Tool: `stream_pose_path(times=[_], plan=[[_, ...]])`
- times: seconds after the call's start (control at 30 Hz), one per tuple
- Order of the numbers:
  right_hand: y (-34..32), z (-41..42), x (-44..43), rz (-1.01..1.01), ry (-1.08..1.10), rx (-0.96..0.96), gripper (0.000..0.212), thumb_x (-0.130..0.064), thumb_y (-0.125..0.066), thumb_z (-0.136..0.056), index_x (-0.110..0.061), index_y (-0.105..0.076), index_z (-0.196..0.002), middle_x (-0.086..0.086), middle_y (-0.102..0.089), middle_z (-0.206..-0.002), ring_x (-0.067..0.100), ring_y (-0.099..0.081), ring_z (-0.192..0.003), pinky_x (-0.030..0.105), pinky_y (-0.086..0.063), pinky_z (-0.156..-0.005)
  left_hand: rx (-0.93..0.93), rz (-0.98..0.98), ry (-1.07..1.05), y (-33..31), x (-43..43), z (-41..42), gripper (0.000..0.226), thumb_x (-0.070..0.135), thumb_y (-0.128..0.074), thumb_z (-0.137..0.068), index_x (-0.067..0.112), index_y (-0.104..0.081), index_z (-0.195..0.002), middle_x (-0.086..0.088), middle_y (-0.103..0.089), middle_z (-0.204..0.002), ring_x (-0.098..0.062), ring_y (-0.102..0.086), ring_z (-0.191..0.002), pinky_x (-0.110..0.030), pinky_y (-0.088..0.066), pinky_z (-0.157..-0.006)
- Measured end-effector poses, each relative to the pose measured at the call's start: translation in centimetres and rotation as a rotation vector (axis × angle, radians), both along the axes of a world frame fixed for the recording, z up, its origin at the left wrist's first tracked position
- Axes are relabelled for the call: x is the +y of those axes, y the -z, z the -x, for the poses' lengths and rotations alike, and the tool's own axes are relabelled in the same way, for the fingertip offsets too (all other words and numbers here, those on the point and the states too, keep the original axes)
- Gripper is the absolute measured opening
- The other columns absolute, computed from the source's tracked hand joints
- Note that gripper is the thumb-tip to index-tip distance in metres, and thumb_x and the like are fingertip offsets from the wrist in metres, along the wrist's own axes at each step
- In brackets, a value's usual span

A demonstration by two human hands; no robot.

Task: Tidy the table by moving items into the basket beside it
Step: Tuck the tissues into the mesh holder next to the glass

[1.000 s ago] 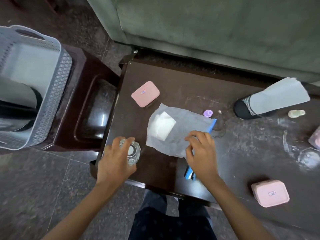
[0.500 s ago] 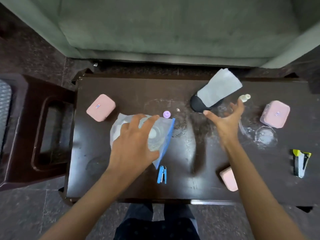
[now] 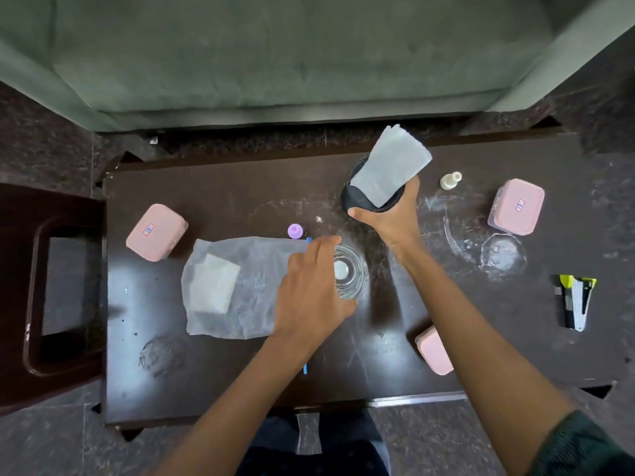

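My left hand [image 3: 311, 293] holds a clear drinking glass [image 3: 348, 272] upright near the middle of the dark wooden table [image 3: 378, 365]. My right hand [image 3: 390, 214] grips a black mesh cup [image 3: 357, 201] with a grey paper [image 3: 391, 168] sticking out of it, at the table's far side. A translucent plastic bag [image 3: 240, 286] with a white pad inside lies flat left of the glass. Three pink cases lie on the table: one at the left [image 3: 156, 237], one at the far right [image 3: 517, 206], one at the near edge [image 3: 434, 350]. No basket is in view.
A small purple cap [image 3: 294, 231], a cream bottle stopper [image 3: 450, 180], a clear glass lid [image 3: 503, 252] and a yellow-black stapler [image 3: 577, 302] also lie on the table. A dark stool [image 3: 20, 304] stands at the left. A green sofa [image 3: 275, 53] runs behind the table.
My view swung right, so the basket left the frame. My left hand carried the glass from the table's left corner to its middle. My right hand left the bag and closed on the black cup.
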State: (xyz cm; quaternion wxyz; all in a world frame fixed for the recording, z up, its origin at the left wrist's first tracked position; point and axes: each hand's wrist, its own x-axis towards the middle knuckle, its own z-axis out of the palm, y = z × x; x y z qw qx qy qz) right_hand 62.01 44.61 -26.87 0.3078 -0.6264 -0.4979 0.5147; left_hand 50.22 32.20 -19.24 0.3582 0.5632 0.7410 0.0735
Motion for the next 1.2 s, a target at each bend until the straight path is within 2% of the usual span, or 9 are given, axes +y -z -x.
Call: stream_pose_path(times=[0.2,0.4,0.47,0.57,0.63,0.8,0.93,1.03,1.2], plan=[[0.5,0.1,0.0,-0.035,0.021,-0.039,0.088,-0.021,-0.085,-0.054,-0.017,-0.033,-0.125,-0.001,-0.049,-0.121,0.015,-0.049,-0.114,0.03,-0.045,-0.094,0.035,-0.082,-0.003,2.1,0.4,0.1,0.08,0.025,-0.077,-0.063,0.024,-0.038,-0.133,0.008,-0.043,-0.136,-0.027,-0.046,-0.11,-0.032,-0.042,-0.079],[-0.2,-1.4,-1.7,-0.07,0.111,-0.079,0.077,-0.013,-0.084,-0.062,-0.029,-0.03,-0.115,-0.009,-0.048,-0.112,0.004,-0.049,-0.102,-0.003,-0.037,-0.076,0.039,-0.122,0.001,3.7,1.3,0.6,0.083,0.029,-0.081,-0.059,0.024,-0.04,-0.131,0.005,-0.046,-0.133,-0.024,-0.048,-0.109,-0.031,-0.042,-0.085],[-0.3,-2.3,-2.7,-0.06,0.158,-0.091,0.077,-0.015,-0.083,-0.063,-0.024,-0.034,-0.12,-0.009,-0.048,-0.114,0.003,-0.049,-0.103,-0.004,-0.035,-0.078,0.031,-0.124,0.014,4.0,1.5,0.7,0.084,0.029,-0.081,-0.059,0.024,-0.04,-0.131,0.006,-0.046,-0.134,-0.023,-0.047,-0.111,-0.031,-0.041,-0.087],[-0.4,-3.8,-4.2,-0.06,0.192,-0.117,0.081,-0.017,-0.083,-0.062,-0.019,-0.034,-0.127,-0.006,-0.05,-0.118,0.009,-0.051,-0.11,0.016,-0.039,-0.091,0.022,-0.117,0.033,4.1,1.7,0.4,0.084,0.029,-0.081,-0.061,0.025,-0.039,-0.133,0.007,-0.043,-0.136,-0.022,-0.044,-0.112,-0.03,-0.039,-0.087],[-0.4,-4.5,-4.9,-0.068,0.198,-0.12,0.082,-0.018,-0.083,-0.061,-0.02,-0.034,-0.127,-0.004,-0.051,-0.12,0.012,-0.051,-0.111,0.021,-0.04,-0.093,0.03,-0.115,0.056,4.0,1.8,0.3,0.084,0.029,-0.08,-0.062,0.025,-0.038,-0.135,0.007,-0.042,-0.137,-0.023,-0.042,-0.114,-0.031,-0.042,-0.087],[-0.8,-5.2,-6.3,-0.048,0.167,-0.138,0.079,-0.011,-0.082,-0.066,-0.02,-0.033,-0.128,-0.007,-0.048,-0.118,0.007,-0.049,-0.108,-0.002,-0.036,-0.083,0.056,-0.086,0.042,4.0,1.6,1.6,0.086,0.031,-0.079,-0.064,0.027,-0.035,-0.138,0.007,-0.04,-0.14,-0.024,-0.041,-0.115,-0.031,-0.04,-0.09],[-1.3,-4.5,-7.0,-0.025,0.137,-0.153,0.084,-0.012,-0.082,-0.066,-0.016,-0.031,-0.133,-0.01,-0.046,-0.118,0.002,-0.046,-0.105,0.013,-0.036,-0.087,0.078,-0.073,0.005,4.1,0.9,3.8,0.087,0.03,-0.08,-0.064,0.027,-0.035,-0.139,0.006,-0.039,-0.141,-0.025,-0.041,-0.116,-0.032,-0.039,-0.093],[-1.5,-3.7,-7.6,-0.028,0.13,-0.16,0.084,-0.011,-0.082,-0.065,-0.015,-0.032,-0.132,-0.009,-0.046,-0.118,0.001,-0.045,-0.104,0.001,-0.034,-0.08,0.108,-0.09,0.005,4.4,0.5,5.5,0.087,0.03,-0.08,-0.061,0.027,-0.037,-0.136,0.006,-0.042,-0.138,-0.025,-0.043,-0.115,-0.034,-0.042,-0.092],[-1.4,-2.2,-8.4,-0.03,0.114,-0.159,0.085,-0.011,-0.083,-0.063,-0.015,-0.033,-0.131,-0.008,-0.047,-0.119,0.007,-0.047,-0.108,-0.003,-0.035,-0.08,0.122,-0.121,0.048,4.9,0.3,6.7,0.089,0.035,-0.081,-0.058,0.026,-0.038,-0.135,0.005,-0.045,-0.134,-0.025,-0.047,-0.114,-0.037,-0.044,-0.094]])
